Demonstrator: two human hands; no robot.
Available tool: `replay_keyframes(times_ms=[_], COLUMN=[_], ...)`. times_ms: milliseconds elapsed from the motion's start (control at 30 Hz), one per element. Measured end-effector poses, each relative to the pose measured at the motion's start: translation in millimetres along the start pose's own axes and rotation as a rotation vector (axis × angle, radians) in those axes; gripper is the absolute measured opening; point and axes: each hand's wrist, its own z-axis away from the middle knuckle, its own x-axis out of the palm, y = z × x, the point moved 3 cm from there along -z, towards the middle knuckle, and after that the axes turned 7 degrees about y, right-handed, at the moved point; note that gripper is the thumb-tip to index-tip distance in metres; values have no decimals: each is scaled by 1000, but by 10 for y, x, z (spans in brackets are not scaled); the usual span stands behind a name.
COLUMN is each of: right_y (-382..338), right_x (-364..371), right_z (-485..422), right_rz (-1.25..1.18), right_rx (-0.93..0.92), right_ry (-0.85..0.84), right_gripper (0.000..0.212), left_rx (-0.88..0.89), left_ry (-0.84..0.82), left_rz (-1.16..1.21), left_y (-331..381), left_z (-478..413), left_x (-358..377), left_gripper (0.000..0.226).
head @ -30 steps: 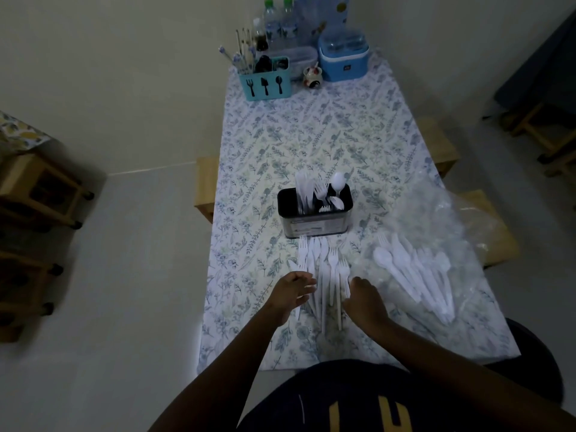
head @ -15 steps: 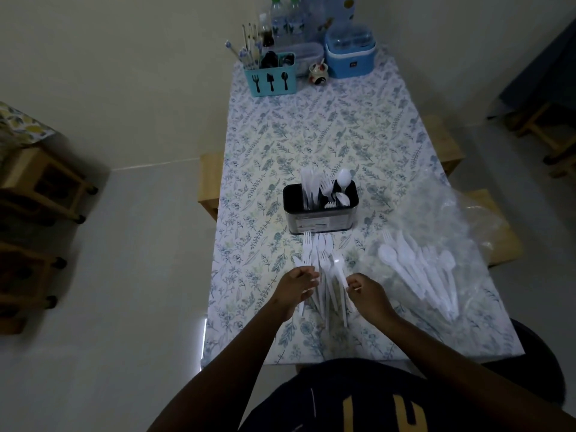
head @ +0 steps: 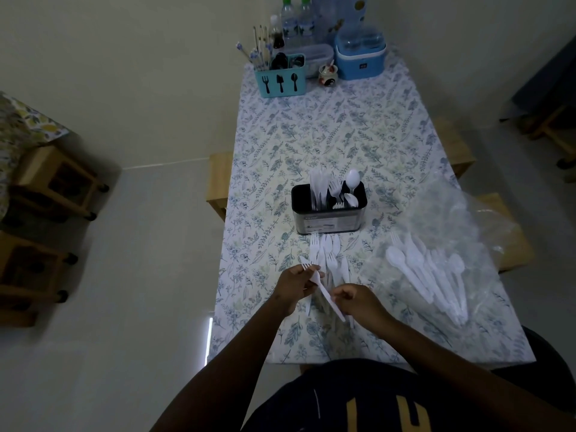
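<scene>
**One white fork held by both grips near the front edge of the bench**

Head view: the left grip (head: 297,286) pinches a white plastic fork (head: 325,293) just below its tines, which poke out above the fingers. The handle slants down to the right into the right grip (head: 358,302), whose fingers are curled round its lower part. The tip of the handle sticks out below them. The light is dim, so exactly how the right fingers press on the handle is hard to make out.

The fork is raised over a pile of forks (head: 327,257) that lies on the bench (head: 311,135) close to the near edge. Both grips cover the handles of this pile.

Just beyond the pile stands a steel caddy (head: 327,221) holding upright white cutlery; its inner dividers are lost in shadow.

Toward the right edge lies a crumpled clear plastic bag (head: 452,219) with spoons (head: 414,272) and other white pieces spread on it. Their shapes blur into one another.

At the far left corner are a teal holder (head: 280,81) and, beside it, a blue box (head: 361,62). The bottles (head: 293,26) behind them are cut off by the top of the frame.
</scene>
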Motion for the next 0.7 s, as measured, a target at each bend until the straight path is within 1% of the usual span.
replay_keyframes(times_ms=[33,100,167,300,367,467,600,700], right_y=[11,28,49,108,93,60,53,70], right_x=[-1,-34,-62,-22,18,41,31,30], right_z=[-21,-70,-113,-156,-161,-171,-183,-191], right_rz=[22,172,302,490,566,651,645,629], right_rx=[4,-14,-30,-60,-79,-90,-81,-91], right_ry=[42,159,212,216,195,155,139,155], right_gripper=[6,7,9,29,33,30,20,26], left_rx=[1,7,7,-18,-28,-49,-93,-98], left_ry=[26,66,80,76,71,67,52,30], left_rz=[20,60,89,143,172,193,195,193], left_y=[3,11,18,11,4,-13,-38,-51], left_z=[-6,-26,-32,-20,-15,-17,-19,-28], left_x=[-28,-92,-153,-249,-285,-331,-336,-312], left_gripper=[19,19,20,21,21,22,20,17])
